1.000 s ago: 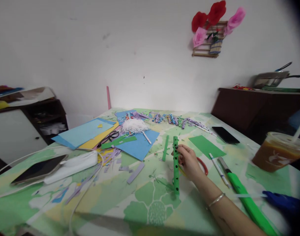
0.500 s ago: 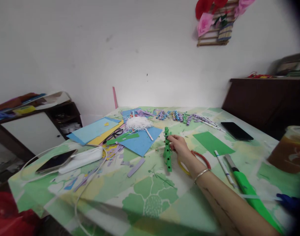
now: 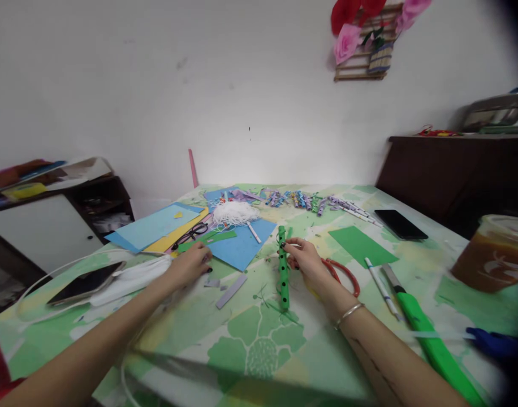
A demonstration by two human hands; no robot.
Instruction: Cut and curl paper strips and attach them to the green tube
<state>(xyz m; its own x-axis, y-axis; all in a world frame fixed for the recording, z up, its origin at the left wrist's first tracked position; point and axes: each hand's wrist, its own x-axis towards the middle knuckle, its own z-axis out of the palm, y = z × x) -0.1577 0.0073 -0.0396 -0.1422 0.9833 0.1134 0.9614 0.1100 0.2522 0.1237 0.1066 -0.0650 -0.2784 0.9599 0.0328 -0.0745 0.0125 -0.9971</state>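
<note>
A green paper tube with dark dots (image 3: 283, 274) stands out near the middle of the table, pinched near its upper part by my right hand (image 3: 303, 259). Behind that hand, red-handled scissors (image 3: 348, 277) lie partly hidden. My left hand (image 3: 191, 264) is over the paper scraps at the left, its fingers curled together; what they hold, if anything, is too small to name. Just right of it lies a lilac paper strip (image 3: 231, 291). A heap of white string (image 3: 236, 215) rests on blue paper (image 3: 242, 254) beyond both hands.
Green paper (image 3: 361, 246), a marker (image 3: 383, 288), a green cutter (image 3: 428, 333), a black phone (image 3: 400, 224) and a drink cup (image 3: 490, 254) are at the right. Glasses (image 3: 191, 234), coloured sheets (image 3: 157, 226), a second phone (image 3: 87, 282) and a white cable lie left. Curled paper pieces (image 3: 299, 200) line the back.
My left hand has come into view from the left and reached the scraps. My right hand still holds the green tube, which now sits slightly lower in view. The view has shifted slightly right.
</note>
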